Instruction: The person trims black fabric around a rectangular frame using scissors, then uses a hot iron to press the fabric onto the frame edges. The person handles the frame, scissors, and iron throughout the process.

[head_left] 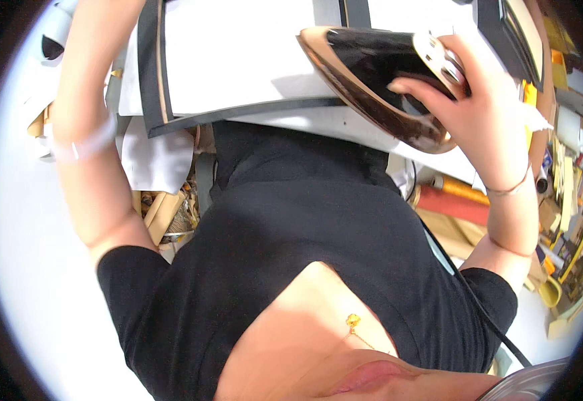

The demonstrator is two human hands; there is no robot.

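A black-edged sheet spans twelve o'clock. The iron overlaps it at one o'clock, clamped in the fingers of the right hand. Out of view, the left hand's fingers cannot be judged apart or together.

A sheet is lying on the table, an iron overlapping its near side.
Border strips are edging the sheet; the right hand is holding the iron; a roll is lying at the person's right side.
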